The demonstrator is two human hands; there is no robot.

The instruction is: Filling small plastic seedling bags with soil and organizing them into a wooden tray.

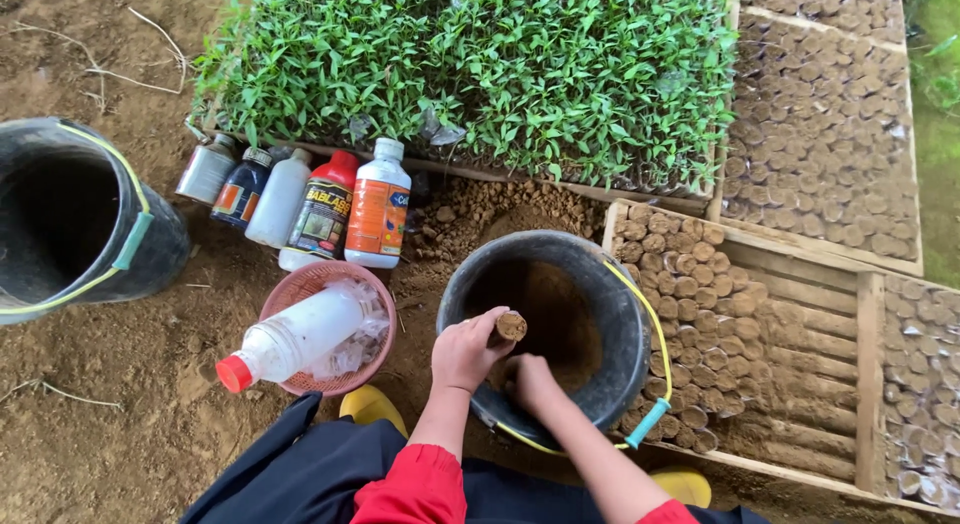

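Note:
My left hand holds a small soil-filled seedling bag upright over the near rim of a black bucket that has soil in its bottom. Just to the right of it and lower, my right hand reaches down inside the same bucket, fingers curled into the soil and partly hidden. Both arms come from the bottom of the view, with red sleeves.
A wooden frame at the right holds rows of filled soil bags. Green seedlings fill a tray at the back. Several bottles stand near a pink basket holding a clear bottle. Another black bucket lies at the left.

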